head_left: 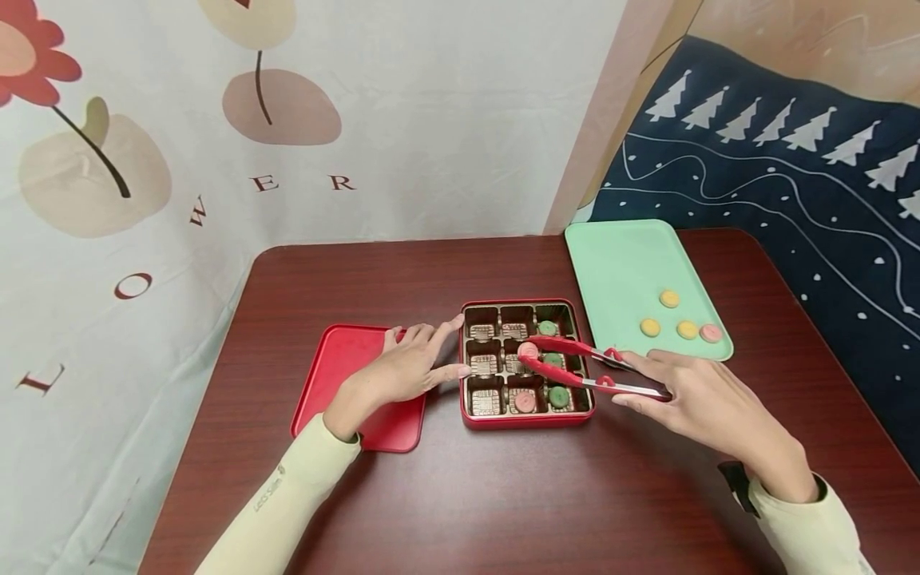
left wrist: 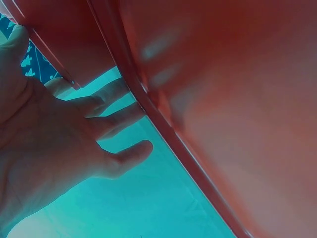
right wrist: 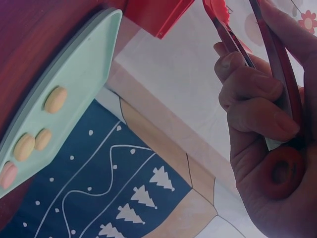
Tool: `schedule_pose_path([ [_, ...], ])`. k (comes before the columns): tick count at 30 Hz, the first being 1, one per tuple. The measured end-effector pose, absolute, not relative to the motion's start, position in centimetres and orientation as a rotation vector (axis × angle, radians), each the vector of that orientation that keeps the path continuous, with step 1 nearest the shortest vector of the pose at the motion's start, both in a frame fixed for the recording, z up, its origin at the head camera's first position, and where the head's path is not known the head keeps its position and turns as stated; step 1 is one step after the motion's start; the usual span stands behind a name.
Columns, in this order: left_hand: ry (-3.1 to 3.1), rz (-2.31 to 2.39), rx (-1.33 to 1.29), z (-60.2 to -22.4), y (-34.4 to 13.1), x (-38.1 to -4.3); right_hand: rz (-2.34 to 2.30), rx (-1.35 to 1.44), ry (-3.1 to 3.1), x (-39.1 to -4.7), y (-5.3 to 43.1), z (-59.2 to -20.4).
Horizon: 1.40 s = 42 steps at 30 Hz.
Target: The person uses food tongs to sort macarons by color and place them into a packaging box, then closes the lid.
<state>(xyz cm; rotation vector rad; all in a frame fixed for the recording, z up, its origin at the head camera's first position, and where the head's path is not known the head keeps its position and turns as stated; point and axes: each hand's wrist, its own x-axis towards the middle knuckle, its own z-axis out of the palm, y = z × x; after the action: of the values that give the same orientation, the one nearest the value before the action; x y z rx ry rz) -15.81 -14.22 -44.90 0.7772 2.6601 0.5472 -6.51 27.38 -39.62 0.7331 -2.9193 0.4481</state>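
Pale left sleeve (head_left: 287, 499) nearest; left hand (head_left: 402, 367) spread above red lid (head_left: 398, 427), gripping nothing, fingertips (head_left: 458, 321) at tin (head_left: 528, 423), likely steadying it. Pink macaron (head_left: 528, 350) over middle compartment (head_left: 513, 364), in red tongs (head_left: 564, 344) right hand (head_left: 711, 399) grips. Mint tray (head_left: 621, 271) right, probably for short reach.

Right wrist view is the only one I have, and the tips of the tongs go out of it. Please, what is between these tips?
Observer: In the head view, a pink macaron is between the tips of the tongs.
Operator: Thank you. And where is the left hand?
Observer: It is partly over the red lid, with its fingers reaching to the left side of the tin.
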Motion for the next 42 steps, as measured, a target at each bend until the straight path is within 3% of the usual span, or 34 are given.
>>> schedule_pose_path([
  [42, 2.659, 0.547, 0.780, -44.9, -14.1, -15.8, 0.430, 0.773, -2.950, -6.7, 26.3, -39.9],
])
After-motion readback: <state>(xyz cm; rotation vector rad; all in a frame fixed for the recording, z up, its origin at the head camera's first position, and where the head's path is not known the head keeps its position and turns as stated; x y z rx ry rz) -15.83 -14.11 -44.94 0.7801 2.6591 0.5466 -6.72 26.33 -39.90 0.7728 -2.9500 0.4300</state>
